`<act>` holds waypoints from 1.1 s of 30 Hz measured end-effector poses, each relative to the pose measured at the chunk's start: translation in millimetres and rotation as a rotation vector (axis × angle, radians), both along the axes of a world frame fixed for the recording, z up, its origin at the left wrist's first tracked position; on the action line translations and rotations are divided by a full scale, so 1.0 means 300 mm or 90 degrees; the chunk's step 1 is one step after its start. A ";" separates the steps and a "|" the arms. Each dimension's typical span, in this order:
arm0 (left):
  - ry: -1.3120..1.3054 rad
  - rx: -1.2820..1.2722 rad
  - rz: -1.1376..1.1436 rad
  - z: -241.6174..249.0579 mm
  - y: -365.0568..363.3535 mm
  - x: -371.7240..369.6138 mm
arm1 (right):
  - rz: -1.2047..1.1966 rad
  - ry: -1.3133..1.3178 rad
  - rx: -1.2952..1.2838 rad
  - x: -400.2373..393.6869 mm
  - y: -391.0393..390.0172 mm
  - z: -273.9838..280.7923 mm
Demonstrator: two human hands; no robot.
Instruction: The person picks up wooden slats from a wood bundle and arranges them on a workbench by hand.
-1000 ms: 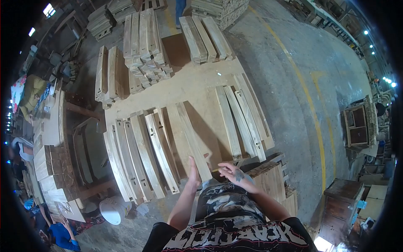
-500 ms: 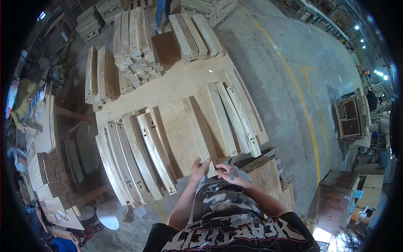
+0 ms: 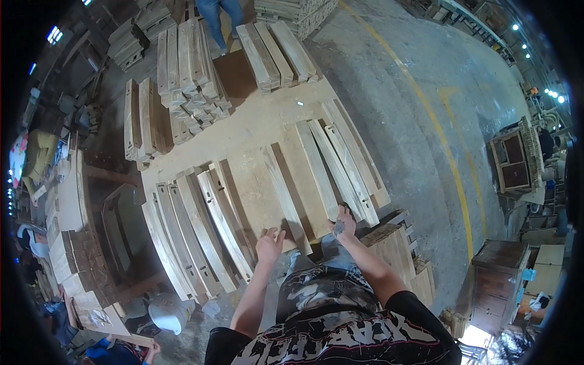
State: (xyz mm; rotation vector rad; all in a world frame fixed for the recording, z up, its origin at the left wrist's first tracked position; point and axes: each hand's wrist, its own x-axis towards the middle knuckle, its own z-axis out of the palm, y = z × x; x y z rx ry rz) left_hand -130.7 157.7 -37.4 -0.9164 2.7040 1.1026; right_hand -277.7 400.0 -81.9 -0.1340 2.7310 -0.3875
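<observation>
My left hand [image 3: 269, 244] hovers at the near edge of the wooden worktable [image 3: 249, 152], its fingers apart and holding nothing, just left of a single wooden piece [image 3: 285, 198]. My right hand [image 3: 343, 222] has its fingers round the near end of a pale wooden piece [image 3: 319, 173] in the right group. Beyond that piece lie more long pieces [image 3: 347, 170], some with slots at their ends. To the left, several slotted pieces [image 3: 198, 225] lie side by side.
Stacked wooden pieces [image 3: 188, 67] and another group [image 3: 277, 55] stand at the table's far side. A person in jeans [image 3: 220, 21] stands behind it. A white bucket [image 3: 168, 313] is on the floor at left. Wooden blocks [image 3: 389, 252] are beside the near right corner.
My right hand has moved right, from the single piece to the right group. My left hand has let go of the single piece and moved left. The person beyond the table shows more.
</observation>
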 end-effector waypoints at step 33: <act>0.000 0.660 0.029 0.034 0.178 -0.211 | -0.019 -0.030 -0.264 0.229 -0.003 0.431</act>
